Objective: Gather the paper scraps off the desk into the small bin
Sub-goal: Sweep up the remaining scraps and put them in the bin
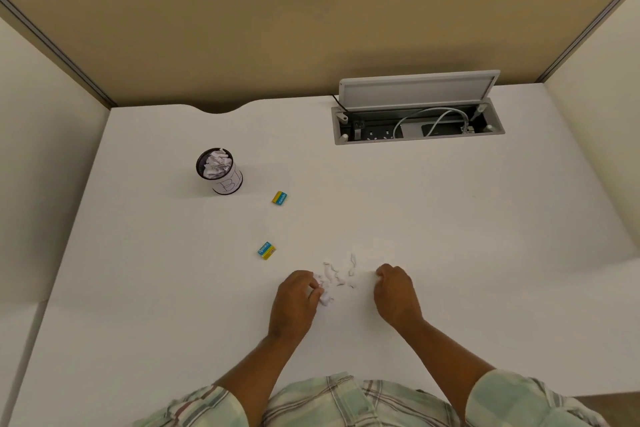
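Several white paper scraps (341, 274) lie in a loose pile on the white desk (450, 218), near its front edge. My left hand (294, 302) sits at the pile's left side, fingers curled around a crumpled scrap (325, 298). My right hand (394, 291) is at the pile's right side with curled fingers, pinching a small white scrap at its fingertips. The small bin (219, 170), a dark mesh cup with a white label, stands far left at mid-desk with crumpled paper inside.
Two small blue-and-yellow erasers lie on the desk, one eraser (279, 198) right of the bin, the other eraser (266, 250) left of the pile. An open cable hatch (417, 114) with sockets and wires sits at the back right. Partition walls enclose the desk.
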The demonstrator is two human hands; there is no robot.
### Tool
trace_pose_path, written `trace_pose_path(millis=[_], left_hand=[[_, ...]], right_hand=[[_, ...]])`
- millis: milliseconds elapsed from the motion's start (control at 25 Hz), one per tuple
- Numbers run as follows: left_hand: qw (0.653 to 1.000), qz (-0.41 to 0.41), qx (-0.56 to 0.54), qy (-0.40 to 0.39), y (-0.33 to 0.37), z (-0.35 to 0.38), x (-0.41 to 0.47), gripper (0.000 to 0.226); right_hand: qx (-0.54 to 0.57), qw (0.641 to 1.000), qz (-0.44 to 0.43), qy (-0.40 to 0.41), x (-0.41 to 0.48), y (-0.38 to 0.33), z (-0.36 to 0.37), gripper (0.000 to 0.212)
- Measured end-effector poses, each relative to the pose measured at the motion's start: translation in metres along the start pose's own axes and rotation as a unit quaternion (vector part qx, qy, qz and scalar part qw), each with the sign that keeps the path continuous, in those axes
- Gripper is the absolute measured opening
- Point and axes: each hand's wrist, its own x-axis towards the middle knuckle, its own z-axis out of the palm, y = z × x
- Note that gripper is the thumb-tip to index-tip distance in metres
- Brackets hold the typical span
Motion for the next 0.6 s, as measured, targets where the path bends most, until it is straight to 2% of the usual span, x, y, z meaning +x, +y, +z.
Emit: trace_pose_path(millis=[80,200,280,440,520,600], left_hand=[[1.000,-0.016,0.005,-0.010,0.000,0.001,0.005,0.020],[0.999,-0.041,0.013,-0.012,0.004,-0.001,0.010,0.029],[0.998,-0.048,0.022,-0.016,0.005,-0.003,0.010,0.033],[0.997,-0.053,0.042,-0.026,0.002,-0.011,0.010,0.030],[0.994,-0.056,0.072,-0.066,-0.002,-0.012,0.007,0.056],[0.988,-0.066,0.095,-0.100,-0.003,-0.010,0.003,0.084]], right_hand=[[-0.001,1.000,0.005,-0.014,-0.005,-0.006,0.006,0.027],[0.011,0.996,-0.075,-0.049,-0.008,-0.028,0.016,0.030],[0.062,0.991,-0.092,-0.070,-0.008,-0.044,0.017,0.030],[0.099,0.993,-0.061,-0.002,0.005,-0.047,0.006,0.023],[0.070,0.997,-0.042,0.009,0.015,-0.042,-0.003,0.023],[0.025,0.998,-0.044,-0.027,0.022,-0.042,-0.007,0.028]])
